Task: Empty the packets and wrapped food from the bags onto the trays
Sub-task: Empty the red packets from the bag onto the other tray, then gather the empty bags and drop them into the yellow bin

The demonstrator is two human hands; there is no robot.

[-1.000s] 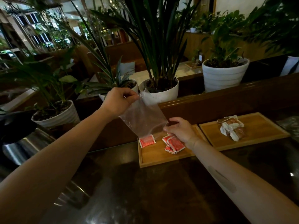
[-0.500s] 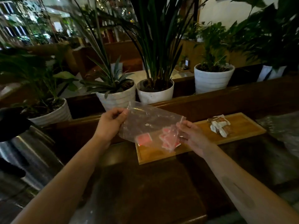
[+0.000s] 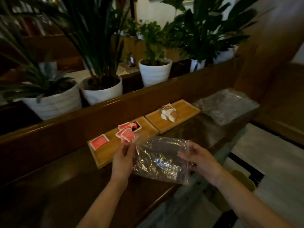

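I hold a clear plastic bag (image 3: 159, 159) between both hands, low over the dark table, and it looks empty. My left hand (image 3: 122, 160) pinches its left edge and my right hand (image 3: 198, 160) grips its right edge. Just beyond lies the left wooden tray (image 3: 105, 153) with several red packets (image 3: 126, 133) spread on it. The right wooden tray (image 3: 185, 111) carries a small heap of white wrapped food (image 3: 168, 112). A second clear plastic bag (image 3: 226, 106) lies flat on the table to the right of the trays.
A wooden ledge (image 3: 115, 106) runs behind the trays, and white plant pots (image 3: 155, 71) with tall leaves stand beyond it. The table's near right edge drops to a pale floor (image 3: 279, 162).
The bag has come down from above the left tray to a low, flat hold nearer me. The red packets now lie uncovered on the tray. My view has swung to the right.
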